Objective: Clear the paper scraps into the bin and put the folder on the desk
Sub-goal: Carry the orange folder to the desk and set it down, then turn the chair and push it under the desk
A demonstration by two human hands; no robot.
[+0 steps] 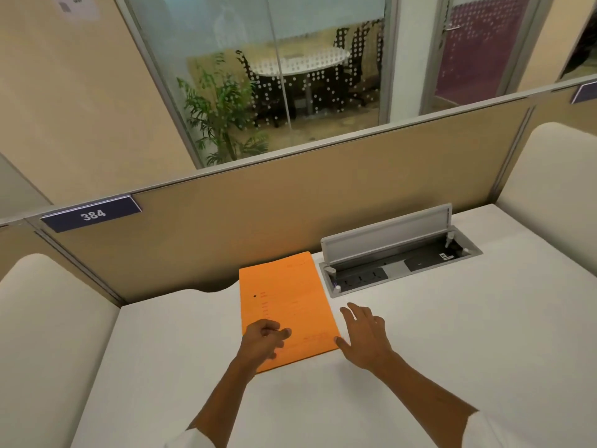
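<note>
- Far to the left of the folder, a dark number plate (pixel 91 215) reading 384 sits on the top edge of the tan partition (pixel 258 227).
- The orange folder (pixel 286 305) lies flat on the white desk (pixel 452 334), its far end near the partition and its long sides running away from me, turned a little to the right.
- My left hand (pixel 263 339) is over the near left part of the folder, fingers loosely curled with nothing held in them; whether the fingertips touch the cover I cannot tell.
- My right hand (pixel 365 334) is just beside the folder's near right corner, palm down on the desk, fingers spread and straight, the thumb touching the folder's edge.
- To the right of the folder's far end, a socket box (pixel 400 263) is set into the desk with its grey lid standing open.
</note>
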